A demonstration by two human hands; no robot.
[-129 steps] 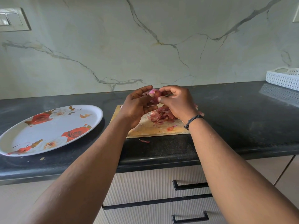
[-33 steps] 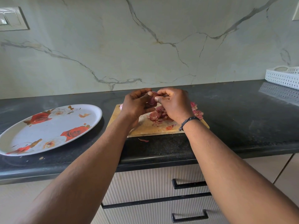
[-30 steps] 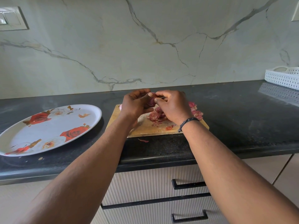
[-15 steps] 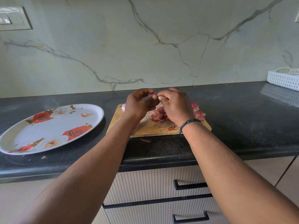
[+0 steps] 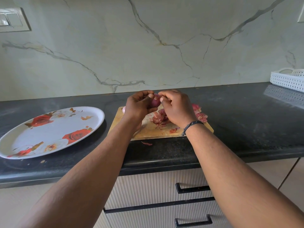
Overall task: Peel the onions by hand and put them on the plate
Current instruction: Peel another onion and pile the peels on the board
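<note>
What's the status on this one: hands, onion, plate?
Left hand grips onion above cutting board; right hand pinches at its skin. Flowered plate holds no onions. Nothing in the way.

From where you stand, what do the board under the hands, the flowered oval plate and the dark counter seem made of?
The tan cutting board looks like pale wood or bamboo, matt. The white oval plate with red roses is smooth and printed, probably melamine or glazed ceramic. The black speckled countertop seems polished granite, faintly reflecting.
</note>
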